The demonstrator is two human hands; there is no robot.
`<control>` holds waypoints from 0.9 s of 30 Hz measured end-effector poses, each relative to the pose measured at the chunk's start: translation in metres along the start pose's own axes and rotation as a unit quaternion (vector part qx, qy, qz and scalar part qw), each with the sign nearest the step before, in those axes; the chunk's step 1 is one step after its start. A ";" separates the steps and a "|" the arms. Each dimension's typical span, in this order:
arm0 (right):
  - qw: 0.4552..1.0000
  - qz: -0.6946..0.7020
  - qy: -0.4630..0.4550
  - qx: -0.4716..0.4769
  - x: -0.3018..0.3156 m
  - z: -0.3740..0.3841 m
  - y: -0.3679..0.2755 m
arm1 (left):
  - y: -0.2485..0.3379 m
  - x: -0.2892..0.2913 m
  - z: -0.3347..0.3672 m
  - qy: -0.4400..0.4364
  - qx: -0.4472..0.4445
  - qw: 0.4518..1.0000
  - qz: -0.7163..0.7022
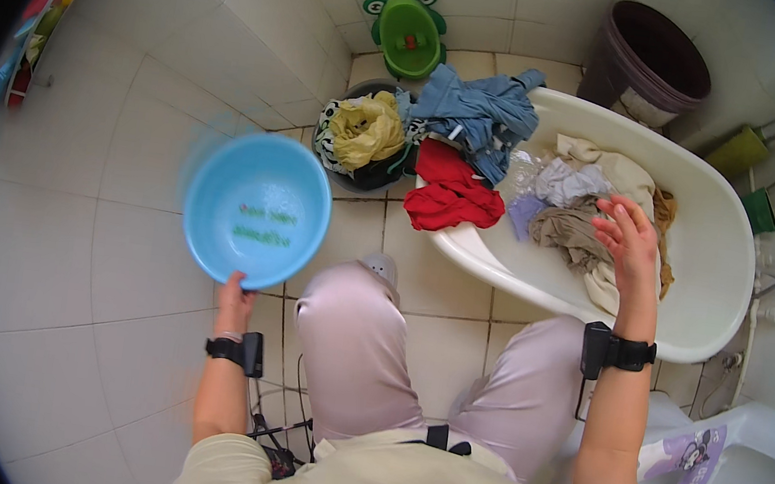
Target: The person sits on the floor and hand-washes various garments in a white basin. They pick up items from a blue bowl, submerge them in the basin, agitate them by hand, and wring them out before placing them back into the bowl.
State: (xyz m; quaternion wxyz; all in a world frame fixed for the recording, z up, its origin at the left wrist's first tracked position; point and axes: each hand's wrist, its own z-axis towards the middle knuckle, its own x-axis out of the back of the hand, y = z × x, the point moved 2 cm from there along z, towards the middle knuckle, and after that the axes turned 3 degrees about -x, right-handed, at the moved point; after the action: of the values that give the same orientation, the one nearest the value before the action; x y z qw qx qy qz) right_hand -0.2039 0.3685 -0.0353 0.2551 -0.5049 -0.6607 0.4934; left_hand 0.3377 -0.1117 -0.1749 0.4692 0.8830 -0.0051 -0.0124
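Blue basin (257, 208), held tilted above the tiled floor (66, 229), its hollow facing the camera; the left hand (234, 298) has its fingers clamped on the lower rim, which keeps it clear of the knees. Right hand (629, 243), fingers spread apart and holding nothing, hovers over wet clothes (573, 229) in the white tub (716, 276). A red garment (450, 195) drapes over the tub's rim.

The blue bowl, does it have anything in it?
Empty. The blue bowl, held at its rim by the left hand, is tipped toward the camera, and its bare inside shows only a printed green mark.
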 end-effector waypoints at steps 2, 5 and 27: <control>0.999 0.000 0.025 -0.029 0.006 0.019 0.016 | -0.059 0.024 0.026 0.023 0.047 0.999 -0.009; 0.997 0.015 0.044 -0.059 0.008 0.038 0.030 | -0.098 0.042 0.056 0.008 0.101 0.995 -0.007; 0.798 -0.600 -0.048 -0.022 0.109 0.131 0.140 | 0.089 -0.357 -0.234 -0.687 -0.170 0.496 0.504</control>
State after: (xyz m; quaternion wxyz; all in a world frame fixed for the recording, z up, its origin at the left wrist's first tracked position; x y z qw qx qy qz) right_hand -0.2948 0.4173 -0.2305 0.4567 0.0120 -0.8536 0.2504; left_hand -0.0125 0.0396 0.0361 0.3857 0.3466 -0.7675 -0.3769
